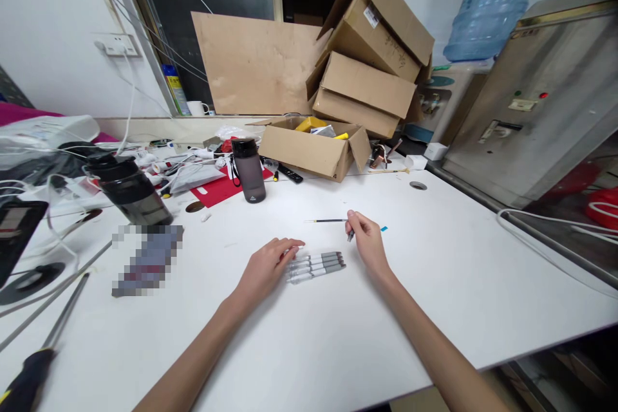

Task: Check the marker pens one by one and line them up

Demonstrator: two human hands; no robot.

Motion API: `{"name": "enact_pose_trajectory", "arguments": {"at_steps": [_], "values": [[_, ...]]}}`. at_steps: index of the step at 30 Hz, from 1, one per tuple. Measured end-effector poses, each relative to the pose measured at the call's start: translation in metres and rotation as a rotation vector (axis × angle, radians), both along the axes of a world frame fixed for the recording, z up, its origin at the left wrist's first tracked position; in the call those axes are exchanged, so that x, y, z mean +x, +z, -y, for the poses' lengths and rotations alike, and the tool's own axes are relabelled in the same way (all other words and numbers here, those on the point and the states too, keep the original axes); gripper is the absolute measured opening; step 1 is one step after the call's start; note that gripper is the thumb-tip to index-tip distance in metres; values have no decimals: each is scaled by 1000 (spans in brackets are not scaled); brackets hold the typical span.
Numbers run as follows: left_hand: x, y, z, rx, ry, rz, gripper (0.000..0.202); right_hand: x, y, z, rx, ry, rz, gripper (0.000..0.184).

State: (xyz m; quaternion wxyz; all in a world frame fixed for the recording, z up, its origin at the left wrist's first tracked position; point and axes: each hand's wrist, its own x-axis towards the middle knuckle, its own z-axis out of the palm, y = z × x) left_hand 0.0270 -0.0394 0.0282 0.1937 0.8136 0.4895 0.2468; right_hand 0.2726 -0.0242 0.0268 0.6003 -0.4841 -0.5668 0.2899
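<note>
Several pens [318, 266] with clear and white barrels and grey ends lie side by side on the white table. My left hand [268, 265] rests at their left ends, its fingers drawn together. A small white piece shows at its fingertips; most of it is hidden, so I cannot make out what it is. Just beyond the pens' right ends, my right hand [367, 241] is closed on a thin pen refill [328, 221], which points left with its dark length and pale tip. A short grey pen part [351, 236] also shows beneath those fingers.
A small blue piece [384, 228] lies by my right hand. Farther back stand a dark bottle [248, 174] and an open cardboard box [309, 151]. On the left are another bottle [128, 190], a screwdriver [36, 360] and tangled cables. A metal cabinet [541, 109] borders the right.
</note>
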Motion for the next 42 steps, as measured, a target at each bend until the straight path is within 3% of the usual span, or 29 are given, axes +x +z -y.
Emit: {"name": "enact_pose_trajectory", "arguments": {"at_steps": [10, 18, 42], "values": [[0, 0, -1, 2, -2, -15, 39, 1, -10, -7, 8, 80, 2, 29], [0, 2, 0, -14, 1, -34, 39, -1, -6, -3, 23, 75, 27, 16], [0, 0, -1, -19, -9, -16, 38, -1, -7, -5, 27, 81, 13, 17]]}}
